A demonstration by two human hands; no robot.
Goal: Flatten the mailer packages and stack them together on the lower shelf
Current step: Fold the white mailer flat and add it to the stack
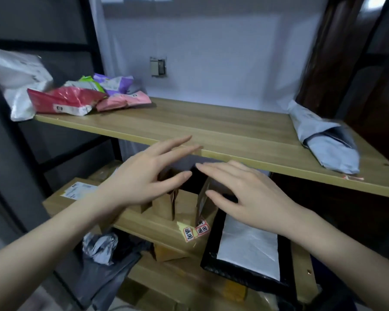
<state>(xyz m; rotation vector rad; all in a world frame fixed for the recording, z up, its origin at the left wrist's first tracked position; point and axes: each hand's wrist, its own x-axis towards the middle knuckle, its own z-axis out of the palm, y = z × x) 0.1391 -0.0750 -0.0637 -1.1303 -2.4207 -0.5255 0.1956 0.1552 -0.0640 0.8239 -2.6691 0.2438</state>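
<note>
My left hand [144, 178] and my right hand [247, 196] hover with spread fingers in front of the upper shelf's edge, above the lower shelf [153, 225]; neither holds anything. Under my right hand a flat black mailer with a white panel [249, 250] lies on the lower shelf's right part. Brown cardboard boxes [184, 205] stand beneath my fingers. On the upper shelf [222, 131] a crumpled red mailer [61, 101], a pink mailer [124, 101], a purple one [115, 83] and a green-white one [88, 84] lie in a heap at the left. A grey mailer [326, 140] lies at the right.
A large white bag [16, 70] hangs over the upper shelf's left end. A flat labelled carton [76, 194] sits at the lower shelf's left. Grey plastic bags [103, 261] and more cartons lie on the bottom level. Black metal shelf posts [92, 41] stand left; a wall socket [158, 66] behind.
</note>
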